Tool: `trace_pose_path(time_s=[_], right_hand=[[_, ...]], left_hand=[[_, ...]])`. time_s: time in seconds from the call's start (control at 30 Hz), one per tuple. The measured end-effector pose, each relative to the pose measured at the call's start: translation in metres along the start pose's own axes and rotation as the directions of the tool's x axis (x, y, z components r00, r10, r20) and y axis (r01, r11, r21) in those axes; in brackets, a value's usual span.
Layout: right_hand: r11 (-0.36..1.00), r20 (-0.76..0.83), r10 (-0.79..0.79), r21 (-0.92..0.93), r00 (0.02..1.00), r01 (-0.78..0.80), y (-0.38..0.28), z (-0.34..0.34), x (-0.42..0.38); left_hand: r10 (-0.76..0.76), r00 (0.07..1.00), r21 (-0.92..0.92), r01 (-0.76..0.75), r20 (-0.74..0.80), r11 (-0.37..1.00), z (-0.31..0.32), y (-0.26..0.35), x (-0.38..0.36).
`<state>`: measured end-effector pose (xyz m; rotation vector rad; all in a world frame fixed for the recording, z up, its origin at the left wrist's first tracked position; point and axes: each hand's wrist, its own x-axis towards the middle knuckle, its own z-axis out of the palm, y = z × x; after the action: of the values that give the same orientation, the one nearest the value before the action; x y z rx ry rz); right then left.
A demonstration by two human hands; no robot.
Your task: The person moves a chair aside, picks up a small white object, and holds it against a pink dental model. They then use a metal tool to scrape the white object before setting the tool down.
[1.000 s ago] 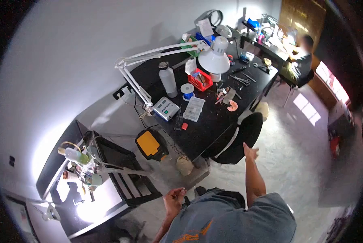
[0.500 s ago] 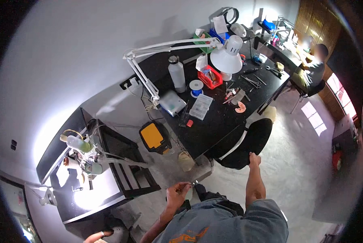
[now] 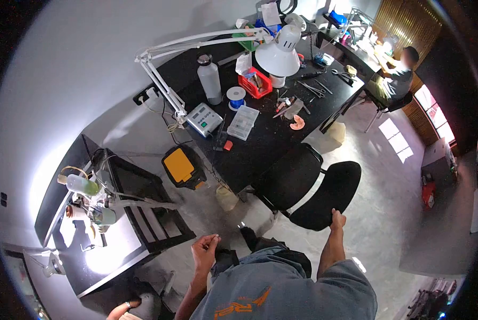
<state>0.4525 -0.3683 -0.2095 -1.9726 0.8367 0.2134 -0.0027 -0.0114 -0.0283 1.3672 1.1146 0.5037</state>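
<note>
My right hand (image 3: 337, 219) is closed around the edge of the black backrest (image 3: 329, 194) of an office chair. The chair's black seat (image 3: 289, 177) stands partly out from the desk's front edge. My left hand (image 3: 204, 253) is held low in front of me, left of my body, thumb and fingertips pinched together. Whatever is between them, if anything, is too small to make out. Near the left hand there is only floor and my dark trouser leg.
A black desk (image 3: 255, 165) carries a white lamp (image 3: 279, 56), bottle (image 3: 209, 80), red bin (image 3: 255, 82), clear organizer box (image 3: 243, 122), control box (image 3: 204, 120) and several tools. A yellow-topped bin (image 3: 179, 164) stands left. Another person (image 3: 393, 77) sits far right; another person's hand (image 3: 124, 308) shows lower left.
The chair has come out from the desk with my right hand on its backrest, so its seat now shows. My left hand has moved left, still pinched. The view has shifted.
</note>
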Motion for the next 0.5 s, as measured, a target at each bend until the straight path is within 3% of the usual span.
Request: trace_pose_path(time_s=[0.13,0.23,0.33,0.5], right_hand=[[0.992,-0.107,-0.003,-0.124,0.994,-0.011,0.016,-0.039,0.005],[0.998,-0.049,0.012,0.061,0.999,-0.009,0.044,-0.07,0.018],[0.998,-0.102,0.045,0.051,0.994,-0.04,0.08,-0.098,0.047],[0.984,-0.187,0.076,-0.147,0.979,-0.105,0.095,-0.144,0.045]], left_hand=[[0.026,0.999,0.078,-0.028,0.022,0.997,0.006,0.027,0.006],[0.021,0.999,0.061,-0.022,0.024,0.998,0.01,0.024,0.011],[0.024,0.999,0.093,-0.026,0.021,0.995,0.006,0.015,0.013],[0.053,0.999,0.131,-0.054,0.01,0.99,-0.002,0.013,0.012]])
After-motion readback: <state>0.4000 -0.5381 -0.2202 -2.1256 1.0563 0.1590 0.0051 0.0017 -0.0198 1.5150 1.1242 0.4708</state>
